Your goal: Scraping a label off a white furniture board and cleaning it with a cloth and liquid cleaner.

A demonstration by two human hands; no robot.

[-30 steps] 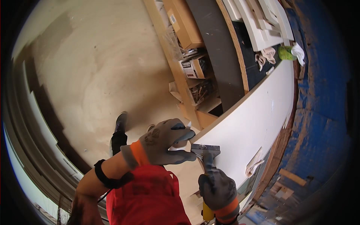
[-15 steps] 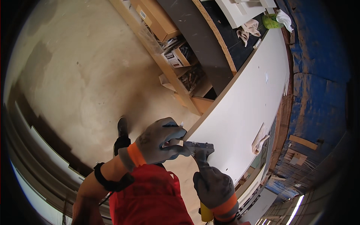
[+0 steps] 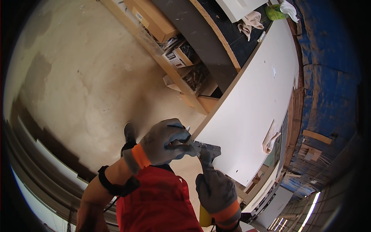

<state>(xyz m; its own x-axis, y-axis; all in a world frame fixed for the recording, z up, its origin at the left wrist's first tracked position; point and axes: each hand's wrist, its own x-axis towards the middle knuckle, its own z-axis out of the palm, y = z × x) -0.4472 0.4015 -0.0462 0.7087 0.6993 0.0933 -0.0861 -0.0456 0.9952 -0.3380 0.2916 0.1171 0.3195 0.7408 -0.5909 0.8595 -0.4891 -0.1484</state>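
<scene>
A long white panel [image 3: 255, 100] runs diagonally from the upper right, its near corner close to my hands. Grey gloves with orange cuffs cover both hands. At that corner a dark, flat metal tool [image 3: 210, 148] lies against the panel. The index finger of my right hand [image 3: 216, 189] presses on the tool while its other fingers curl in. My left hand [image 3: 164, 142] is closed in a pinch at the tool's left end, beside the panel edge. A small white tip [image 3: 188, 128] pokes out past its fingers; the rest of that thing is hidden.
Beyond the panel, a shelf unit [image 3: 201, 101] holds a cardboard box [image 3: 150, 17] and loose items. A crumpled cloth [image 3: 251, 25] and a green packet [image 3: 276, 12] lie at the far end. Another cloth [image 3: 270, 141] rests on the panel's right edge. Stacked boards [image 3: 50, 154] stand at left.
The view has shifted slightly, so the panel and shelf sit a little further left. Both hands keep nearly the same hold at the panel corner, with the metal tool between them.
</scene>
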